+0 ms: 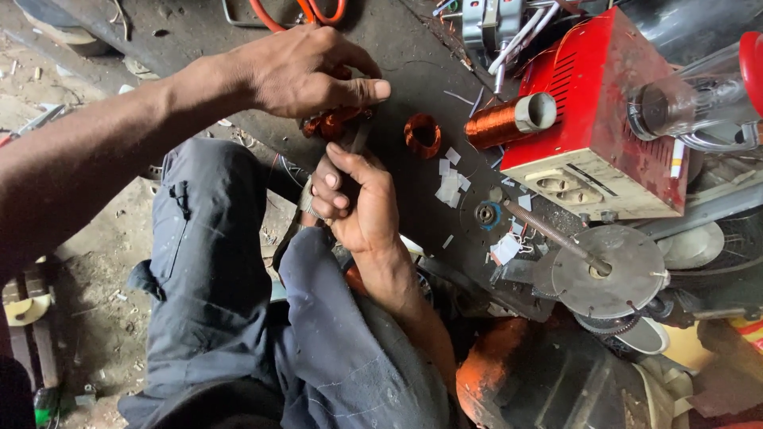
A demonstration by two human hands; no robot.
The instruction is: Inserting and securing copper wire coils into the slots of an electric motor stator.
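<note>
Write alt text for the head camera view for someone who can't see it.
Two hands, left hand above and right hand below, grip a copper wire coil over a dark workbench. Nearby lie a loose coil, a wire spool and a red box.

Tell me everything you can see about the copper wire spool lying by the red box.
The copper wire spool lies on its side on the dark work surface, leaning against the red metal box. Shiny orange-copper wire is wound tightly around a pale tube core, whose open hollow end faces up and right. It looks well filled. Neither hand touches it; a small loose copper coil lies to its left.
</note>
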